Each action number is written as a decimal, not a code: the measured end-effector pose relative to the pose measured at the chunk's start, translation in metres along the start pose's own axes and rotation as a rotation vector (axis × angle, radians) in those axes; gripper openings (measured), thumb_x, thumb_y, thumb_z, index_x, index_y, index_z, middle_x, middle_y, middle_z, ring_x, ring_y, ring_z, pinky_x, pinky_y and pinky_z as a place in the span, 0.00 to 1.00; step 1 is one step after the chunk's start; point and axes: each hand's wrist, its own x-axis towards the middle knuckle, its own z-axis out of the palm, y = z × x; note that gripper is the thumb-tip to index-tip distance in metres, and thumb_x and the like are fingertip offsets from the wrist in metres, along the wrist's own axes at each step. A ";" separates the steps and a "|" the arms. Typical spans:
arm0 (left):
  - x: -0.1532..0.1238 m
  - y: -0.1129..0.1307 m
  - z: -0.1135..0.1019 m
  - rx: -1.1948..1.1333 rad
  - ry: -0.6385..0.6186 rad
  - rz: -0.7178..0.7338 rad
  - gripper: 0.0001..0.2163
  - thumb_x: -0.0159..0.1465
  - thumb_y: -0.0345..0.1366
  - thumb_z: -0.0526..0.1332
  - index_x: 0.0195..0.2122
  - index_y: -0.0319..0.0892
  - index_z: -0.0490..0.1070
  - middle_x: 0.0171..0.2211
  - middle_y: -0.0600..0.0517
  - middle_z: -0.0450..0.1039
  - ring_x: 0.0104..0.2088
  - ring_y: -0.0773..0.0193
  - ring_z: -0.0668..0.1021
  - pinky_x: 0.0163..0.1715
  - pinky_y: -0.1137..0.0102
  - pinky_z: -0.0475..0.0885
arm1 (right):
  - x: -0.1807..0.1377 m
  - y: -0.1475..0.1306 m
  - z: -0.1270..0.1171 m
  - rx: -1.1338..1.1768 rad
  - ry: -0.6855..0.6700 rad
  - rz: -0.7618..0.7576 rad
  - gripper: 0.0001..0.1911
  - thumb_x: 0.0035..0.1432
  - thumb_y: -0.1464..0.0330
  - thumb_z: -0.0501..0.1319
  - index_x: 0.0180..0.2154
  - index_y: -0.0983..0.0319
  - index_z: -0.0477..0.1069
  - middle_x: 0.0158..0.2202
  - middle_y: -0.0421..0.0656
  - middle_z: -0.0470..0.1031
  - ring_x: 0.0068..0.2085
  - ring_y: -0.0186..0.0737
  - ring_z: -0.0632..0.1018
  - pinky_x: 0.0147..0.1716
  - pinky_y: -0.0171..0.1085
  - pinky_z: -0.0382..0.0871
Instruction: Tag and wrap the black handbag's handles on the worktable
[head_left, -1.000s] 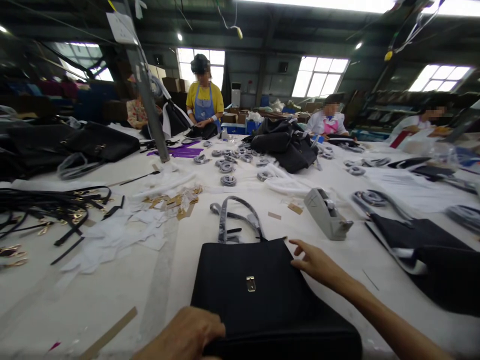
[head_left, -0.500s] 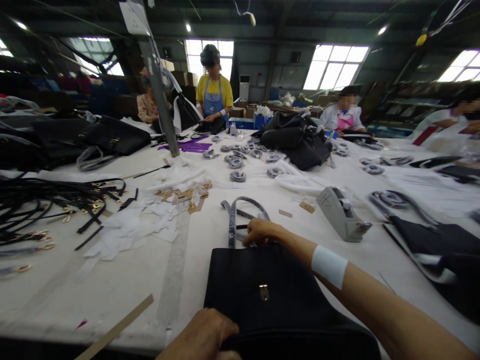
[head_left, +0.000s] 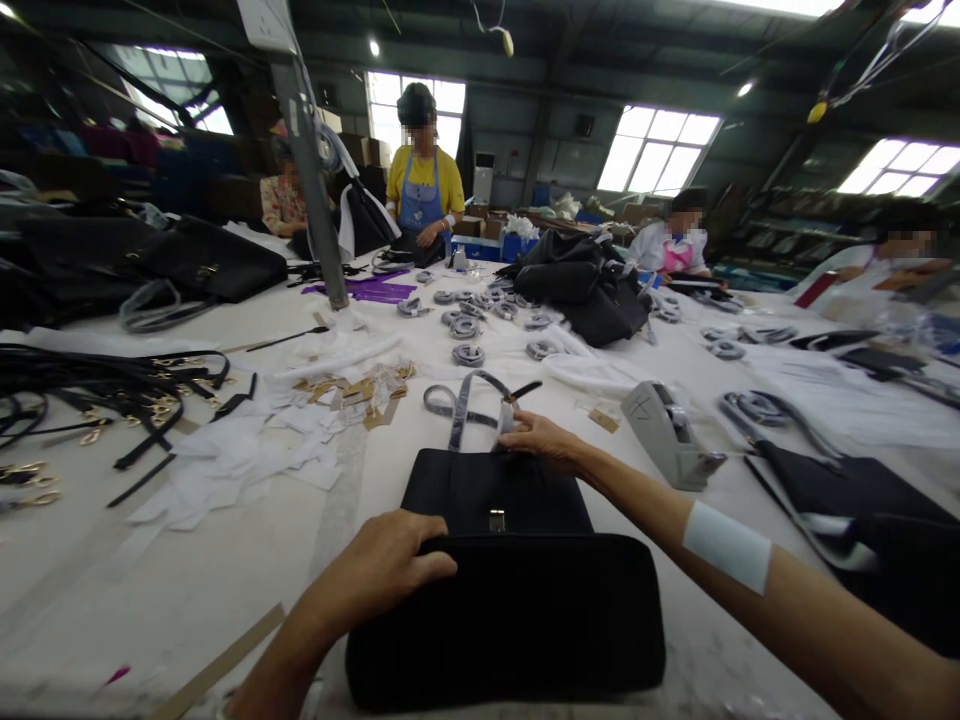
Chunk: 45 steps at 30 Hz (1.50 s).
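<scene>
A black handbag [head_left: 510, 620] lies on the table in front of me, its base facing me and its flap with a small gold clasp [head_left: 497, 520] behind. My left hand [head_left: 397, 560] grips the left corner of the base edge, thumb on the near side and fingers on the far side. At the bag's far end, my right hand [head_left: 541, 440] pinches part of a grey, plastic-wrapped handle [head_left: 459, 428]. The handle loops up beyond the bag, and a black strap end sticks out beside my fingers.
A tape dispenser [head_left: 670, 436] stands to the right, near another black bag [head_left: 847, 480]. Paper scraps [head_left: 225, 470] and black straps with gold clips [head_left: 112, 390] lie left. Coiled wrapped straps [head_left: 468, 355] and piled bags [head_left: 581, 285] are farther back. Co-workers sit and stand across the table.
The bag's base has tipped up to face me, with my left hand raised along its edge. My right hand still holds the handle, and a black strap end now shows there.
</scene>
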 end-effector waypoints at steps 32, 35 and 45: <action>0.110 -0.026 0.045 -0.473 -0.044 0.113 0.12 0.55 0.34 0.56 0.40 0.39 0.69 0.29 0.53 0.72 0.26 0.66 0.74 0.25 0.73 0.70 | -0.063 0.021 0.024 -0.462 0.068 -0.030 0.07 0.53 0.66 0.62 0.35 0.61 0.74 0.26 0.38 0.75 0.29 0.36 0.75 0.29 0.33 0.64; 0.113 -0.028 0.048 -0.503 -0.041 0.107 0.11 0.54 0.34 0.56 0.39 0.39 0.68 0.27 0.54 0.70 0.24 0.66 0.73 0.24 0.73 0.71 | -0.051 0.025 0.022 -0.408 0.188 0.044 0.10 0.53 0.64 0.63 0.38 0.62 0.73 0.28 0.39 0.75 0.30 0.36 0.74 0.30 0.33 0.64; 0.120 -0.034 0.053 -0.550 -0.039 0.086 0.10 0.54 0.35 0.56 0.37 0.38 0.69 0.25 0.54 0.70 0.24 0.66 0.74 0.26 0.72 0.72 | -0.032 0.041 0.026 -0.240 0.095 0.141 0.25 0.43 0.67 0.70 0.45 0.64 0.69 0.25 0.35 0.73 0.25 0.33 0.72 0.25 0.31 0.62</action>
